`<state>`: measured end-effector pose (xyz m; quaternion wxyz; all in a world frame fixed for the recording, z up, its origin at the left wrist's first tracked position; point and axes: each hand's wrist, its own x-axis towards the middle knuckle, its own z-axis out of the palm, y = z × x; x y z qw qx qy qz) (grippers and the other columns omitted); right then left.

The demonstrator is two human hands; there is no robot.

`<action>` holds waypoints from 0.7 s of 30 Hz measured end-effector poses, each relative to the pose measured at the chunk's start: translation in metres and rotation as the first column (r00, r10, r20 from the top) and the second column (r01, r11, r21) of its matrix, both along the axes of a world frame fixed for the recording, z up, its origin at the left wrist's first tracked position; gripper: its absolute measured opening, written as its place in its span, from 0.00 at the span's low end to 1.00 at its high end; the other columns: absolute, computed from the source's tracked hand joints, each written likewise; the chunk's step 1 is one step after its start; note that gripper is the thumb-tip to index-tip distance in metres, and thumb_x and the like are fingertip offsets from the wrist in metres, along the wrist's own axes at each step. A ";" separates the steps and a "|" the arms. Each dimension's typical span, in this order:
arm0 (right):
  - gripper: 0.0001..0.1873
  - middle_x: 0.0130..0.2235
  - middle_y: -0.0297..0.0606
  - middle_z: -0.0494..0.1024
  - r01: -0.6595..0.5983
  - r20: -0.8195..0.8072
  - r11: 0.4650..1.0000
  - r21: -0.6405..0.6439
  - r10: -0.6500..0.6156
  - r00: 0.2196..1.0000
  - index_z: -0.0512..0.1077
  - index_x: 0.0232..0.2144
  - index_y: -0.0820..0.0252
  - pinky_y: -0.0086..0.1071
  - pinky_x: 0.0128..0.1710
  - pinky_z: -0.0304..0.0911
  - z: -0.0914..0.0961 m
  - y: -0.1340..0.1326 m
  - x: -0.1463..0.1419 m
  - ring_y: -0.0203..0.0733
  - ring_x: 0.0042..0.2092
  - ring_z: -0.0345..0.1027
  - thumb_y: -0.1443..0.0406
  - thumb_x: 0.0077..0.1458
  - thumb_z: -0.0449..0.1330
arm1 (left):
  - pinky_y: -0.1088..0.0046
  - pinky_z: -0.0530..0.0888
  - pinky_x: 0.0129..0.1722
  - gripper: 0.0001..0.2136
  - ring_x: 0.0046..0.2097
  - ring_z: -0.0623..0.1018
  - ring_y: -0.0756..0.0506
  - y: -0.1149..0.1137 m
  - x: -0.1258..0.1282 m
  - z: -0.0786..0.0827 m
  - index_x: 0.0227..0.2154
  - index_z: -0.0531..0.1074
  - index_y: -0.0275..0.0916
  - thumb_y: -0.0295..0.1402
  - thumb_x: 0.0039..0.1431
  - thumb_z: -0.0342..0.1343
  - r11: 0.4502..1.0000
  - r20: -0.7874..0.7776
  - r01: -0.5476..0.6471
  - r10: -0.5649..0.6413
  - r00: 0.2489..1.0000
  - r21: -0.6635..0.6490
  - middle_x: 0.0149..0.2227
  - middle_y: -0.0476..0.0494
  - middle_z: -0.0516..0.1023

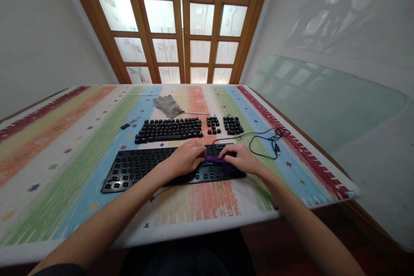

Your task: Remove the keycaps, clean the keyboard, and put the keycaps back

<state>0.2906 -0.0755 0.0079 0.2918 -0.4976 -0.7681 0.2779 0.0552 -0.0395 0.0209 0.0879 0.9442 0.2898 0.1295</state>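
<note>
A black keyboard base [129, 168] with its keycaps off lies near the table's front edge. Over its right half, my left hand [189, 155] and my right hand [239, 158] face each other. Stretched between them is a purple cloth [215, 159], its ends pinched in the curled fingers of both hands. The cloth lies against or just above the keyboard; I cannot tell which. Behind the base, the loose black keycaps [171, 128] are laid out in keyboard order, with smaller groups to the right.
A crumpled grey cloth [168, 105] lies behind the keycaps, beside a thin rod [196, 114]. To the left is a small black tool [125, 126]. The keyboard's cable [258, 138] coils at the right on the striped tablecloth [74, 172]. A wall stands close on the right.
</note>
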 end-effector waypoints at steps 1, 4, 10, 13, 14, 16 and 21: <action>0.12 0.32 0.35 0.82 0.006 -0.003 1.000 -0.002 -0.006 1.000 0.79 0.27 0.58 0.33 0.43 0.65 0.000 0.000 0.000 0.40 0.36 0.73 0.72 0.47 0.55 | 0.69 0.70 0.40 0.03 0.40 0.74 0.44 0.000 0.000 0.000 0.33 0.74 0.35 0.26 0.60 0.55 1.000 0.001 -0.015 0.015 1.000 -0.006 0.36 0.43 0.77; 0.12 0.32 0.35 0.82 0.018 -0.003 1.000 -0.004 -0.018 1.000 0.79 0.27 0.58 0.33 0.43 0.65 -0.001 -0.001 0.001 0.40 0.36 0.73 0.72 0.47 0.55 | 0.69 0.69 0.40 0.04 0.40 0.74 0.44 0.001 -0.001 -0.002 0.32 0.75 0.35 0.28 0.61 0.56 0.999 -0.009 -0.023 0.023 1.000 -0.028 0.35 0.42 0.77; 0.12 0.31 0.35 0.81 0.049 0.012 0.999 0.006 -0.049 0.999 0.79 0.27 0.58 0.33 0.42 0.64 -0.002 -0.002 0.008 0.40 0.35 0.73 0.71 0.47 0.55 | 0.70 0.69 0.40 0.12 0.39 0.73 0.46 0.003 -0.005 -0.007 0.36 0.78 0.38 0.21 0.61 0.49 0.997 0.023 0.061 -0.060 0.998 -0.039 0.36 0.43 0.77; 0.12 0.31 0.35 0.81 0.056 0.011 0.998 -0.005 -0.056 0.998 0.79 0.27 0.58 0.33 0.42 0.64 -0.002 -0.003 0.012 0.40 0.35 0.73 0.71 0.47 0.55 | 0.70 0.69 0.41 0.13 0.39 0.73 0.46 0.004 -0.006 -0.009 0.38 0.79 0.39 0.22 0.62 0.50 0.996 0.047 0.085 -0.083 0.995 -0.040 0.35 0.43 0.76; 0.12 0.32 0.35 0.81 0.057 0.010 0.998 -0.009 -0.057 0.998 0.79 0.27 0.57 0.33 0.42 0.64 -0.002 -0.004 0.013 0.40 0.35 0.73 0.71 0.47 0.55 | 0.69 0.69 0.41 0.13 0.40 0.72 0.46 0.004 -0.005 -0.009 0.38 0.79 0.39 0.22 0.61 0.50 0.995 0.057 0.090 -0.088 0.994 -0.040 0.35 0.43 0.76; 0.12 0.32 0.35 0.82 0.061 0.004 0.998 -0.015 -0.061 0.998 0.79 0.27 0.57 0.33 0.42 0.64 -0.002 -0.005 0.014 0.40 0.36 0.73 0.71 0.47 0.56 | 0.69 0.70 0.42 0.13 0.40 0.72 0.46 0.005 -0.004 -0.009 0.38 0.80 0.40 0.22 0.61 0.51 0.994 0.080 0.098 -0.095 0.992 -0.040 0.35 0.43 0.76; 0.12 0.32 0.35 0.82 0.081 -0.009 0.996 -0.026 -0.081 0.997 0.79 0.27 0.57 0.33 0.42 0.64 -0.004 -0.003 0.017 0.41 0.36 0.74 0.70 0.48 0.56 | 0.69 0.70 0.41 0.15 0.40 0.72 0.46 0.006 -0.002 -0.008 0.39 0.81 0.41 0.21 0.60 0.50 0.992 0.062 0.118 -0.116 0.991 -0.032 0.36 0.42 0.75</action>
